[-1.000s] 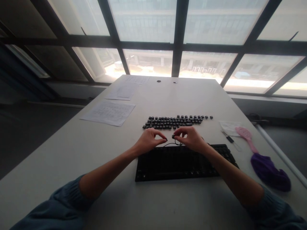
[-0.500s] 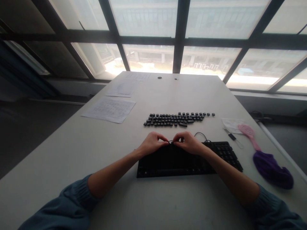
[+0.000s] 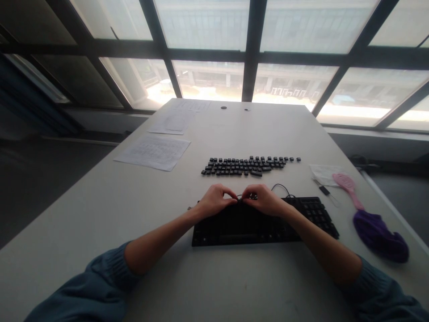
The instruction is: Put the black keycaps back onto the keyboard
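Observation:
A black keyboard (image 3: pixel 234 228) lies on the white table in front of me, its left and middle part mostly bare of keycaps and its number pad still covered with keys. Over its back edge, my left hand (image 3: pixel 216 200) and my right hand (image 3: pixel 263 200) meet with thumbs and index fingers pinched close together. Whatever lies between the fingertips is too small and dark to make out. Beyond the hands, loose black keycaps (image 3: pixel 234 167) are laid out in several rows. A thin black cable (image 3: pixel 281 187) loops behind the keyboard.
On the right are a wire keycap puller with a black handle (image 3: pixel 324 190), a clear plastic bag (image 3: pixel 321 172), a pink brush (image 3: pixel 348 185) and a purple cloth (image 3: pixel 378 235). Written paper sheets (image 3: pixel 154 152) lie on the left. Windows stand behind the table (image 3: pixel 268 129).
Both hands stay pinched at nearly the same spot on the keyboard's back edge. The view has shifted very slightly; the keycaps and other things lie as before.

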`<state>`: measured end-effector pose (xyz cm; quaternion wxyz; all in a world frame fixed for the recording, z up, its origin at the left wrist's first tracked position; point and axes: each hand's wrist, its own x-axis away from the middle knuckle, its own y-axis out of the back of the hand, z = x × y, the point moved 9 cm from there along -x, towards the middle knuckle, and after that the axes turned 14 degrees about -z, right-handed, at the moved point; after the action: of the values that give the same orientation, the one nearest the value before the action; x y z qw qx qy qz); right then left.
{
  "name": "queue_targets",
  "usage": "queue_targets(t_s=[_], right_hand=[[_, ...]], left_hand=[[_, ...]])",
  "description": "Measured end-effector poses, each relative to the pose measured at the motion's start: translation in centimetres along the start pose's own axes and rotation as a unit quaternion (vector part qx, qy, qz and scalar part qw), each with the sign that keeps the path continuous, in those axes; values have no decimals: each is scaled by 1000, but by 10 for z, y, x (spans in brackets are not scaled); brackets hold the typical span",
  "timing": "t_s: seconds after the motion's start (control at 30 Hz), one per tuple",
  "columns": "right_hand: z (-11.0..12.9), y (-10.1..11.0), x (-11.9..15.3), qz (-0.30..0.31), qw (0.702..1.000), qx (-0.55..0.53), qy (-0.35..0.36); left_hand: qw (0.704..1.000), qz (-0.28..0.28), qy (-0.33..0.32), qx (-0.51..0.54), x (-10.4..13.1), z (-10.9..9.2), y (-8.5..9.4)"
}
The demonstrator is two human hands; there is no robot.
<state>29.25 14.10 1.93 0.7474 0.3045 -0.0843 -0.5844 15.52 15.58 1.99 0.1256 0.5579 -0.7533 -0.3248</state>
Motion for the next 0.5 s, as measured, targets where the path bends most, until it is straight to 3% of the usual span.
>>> queue_targets(t_s=[0.5], right_hand=[[12, -2, 14, -42, 990, 81, 108]], left_hand=[[996, -20, -86, 12, 10, -14, -5]])
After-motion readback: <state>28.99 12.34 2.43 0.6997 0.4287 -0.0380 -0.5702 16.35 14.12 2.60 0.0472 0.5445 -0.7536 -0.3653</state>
